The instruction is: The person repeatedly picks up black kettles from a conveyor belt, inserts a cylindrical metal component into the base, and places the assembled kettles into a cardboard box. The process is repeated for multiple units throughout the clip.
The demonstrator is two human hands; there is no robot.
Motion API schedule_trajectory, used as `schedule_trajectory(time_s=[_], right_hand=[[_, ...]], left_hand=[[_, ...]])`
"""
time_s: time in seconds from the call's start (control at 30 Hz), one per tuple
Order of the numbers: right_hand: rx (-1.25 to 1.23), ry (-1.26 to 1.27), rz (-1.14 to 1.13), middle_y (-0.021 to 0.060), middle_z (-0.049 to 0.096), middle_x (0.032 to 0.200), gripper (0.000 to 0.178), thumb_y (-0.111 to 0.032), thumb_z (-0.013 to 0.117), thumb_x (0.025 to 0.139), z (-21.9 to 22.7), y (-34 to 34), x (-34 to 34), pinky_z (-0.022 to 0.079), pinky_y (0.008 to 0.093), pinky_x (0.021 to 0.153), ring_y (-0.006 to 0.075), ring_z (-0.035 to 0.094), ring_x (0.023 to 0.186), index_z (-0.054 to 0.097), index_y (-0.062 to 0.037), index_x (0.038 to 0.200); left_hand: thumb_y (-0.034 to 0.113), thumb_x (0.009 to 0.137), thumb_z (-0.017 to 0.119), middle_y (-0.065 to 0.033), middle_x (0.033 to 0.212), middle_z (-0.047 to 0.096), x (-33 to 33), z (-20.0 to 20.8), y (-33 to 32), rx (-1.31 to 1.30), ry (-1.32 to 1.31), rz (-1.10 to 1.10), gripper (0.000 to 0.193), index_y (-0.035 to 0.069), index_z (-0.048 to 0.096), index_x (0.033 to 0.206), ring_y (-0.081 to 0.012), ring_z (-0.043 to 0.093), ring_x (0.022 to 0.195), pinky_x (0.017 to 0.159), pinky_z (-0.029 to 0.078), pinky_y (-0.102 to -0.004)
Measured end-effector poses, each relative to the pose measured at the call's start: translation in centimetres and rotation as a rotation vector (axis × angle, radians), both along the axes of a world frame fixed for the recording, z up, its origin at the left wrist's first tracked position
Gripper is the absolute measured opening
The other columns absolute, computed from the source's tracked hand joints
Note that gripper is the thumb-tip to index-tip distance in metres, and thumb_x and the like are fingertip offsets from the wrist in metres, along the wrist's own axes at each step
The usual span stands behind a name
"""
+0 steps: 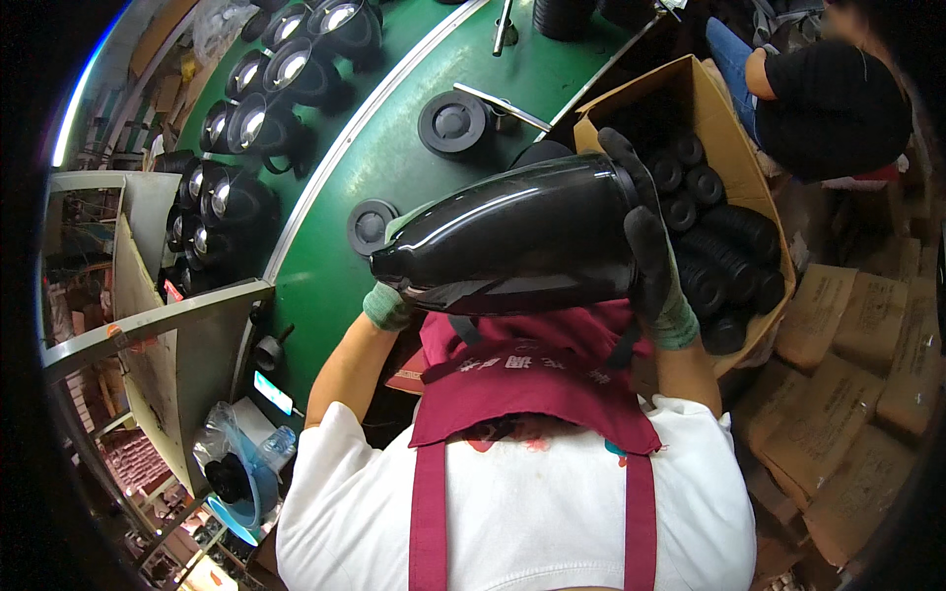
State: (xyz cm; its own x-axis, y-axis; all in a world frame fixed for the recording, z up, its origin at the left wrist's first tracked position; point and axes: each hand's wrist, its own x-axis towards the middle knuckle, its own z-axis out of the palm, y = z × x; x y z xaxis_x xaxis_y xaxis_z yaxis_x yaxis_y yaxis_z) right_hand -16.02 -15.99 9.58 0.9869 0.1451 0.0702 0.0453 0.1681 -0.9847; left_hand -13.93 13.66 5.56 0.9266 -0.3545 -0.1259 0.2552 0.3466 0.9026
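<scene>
A large glossy black tapered shell (pixel 512 236) lies sideways in front of my chest, held up between both hands. Its narrow, spout-like end points left and its wide end right. My left hand (pixel 387 307), in a pale green glove, grips the narrow end; most of its fingers are hidden behind the shell. My right hand (pixel 647 246), in a glove with dark coated fingers and a green cuff, clasps the wide rim. Beyond the shell, a round black disc (pixel 453 123) lies on the green table (pixel 394 148). A smaller black disc (pixel 371 228) sits near my left hand.
At right stands an open carton (pixel 778 236) of black ribbed round parts (pixel 724 241). Black bowl-like parts with shiny insides (pixel 296 71) crowd the far left. Metal rods (pixel 503 103) cross the table's far side. Brown packages (pixel 828 414) and a seated person (pixel 833 108) are at right.
</scene>
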Motion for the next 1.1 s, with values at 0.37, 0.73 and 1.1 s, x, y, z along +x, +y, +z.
schedule_trajectory(time_s=[0.37,0.73,1.1], right_hand=[[0.282,0.631,-0.041,0.0093,0.052,0.142,0.058,-0.047,0.04,0.104,-2.4,-2.4,0.7,0.035,0.0317,0.113,0.0179,0.049,0.131,0.047,-0.0047,0.143],[-0.424,-0.59,0.045,0.0168,0.032,0.152,0.079,-0.037,0.072,0.085,1.2,1.3,0.1,0.03,0.0427,0.114,0.0346,0.04,0.135,0.039,-0.0024,0.148],[-0.03,0.157,-0.029,0.017,0.033,0.154,0.069,-0.039,0.05,0.099,-5.7,-1.2,-1.0,0.026,0.0369,0.117,0.0286,0.033,0.141,0.027,-0.0001,0.152]], left_hand=[[0.007,0.074,0.074,-0.015,0.111,0.069,1.8,4.7,-1.7,0.415,-0.326,0.061,0.048,-0.005,0.065,0.12,-0.0214,0.068,0.099,0.088,0.052,-0.0323],[0.017,0.094,0.064,-0.0136,0.14,0.053,-0.8,-10.2,1.9,0.003,0.111,-0.307,0.052,0.002,0.047,0.141,-0.0237,0.055,0.124,0.105,0.047,-0.0377],[0.015,0.096,0.058,-0.0123,0.13,0.062,1.8,0.6,0.5,-0.155,0.013,-0.106,0.043,0.0,0.053,0.136,-0.0219,0.062,0.112,0.098,0.05,-0.0349]])
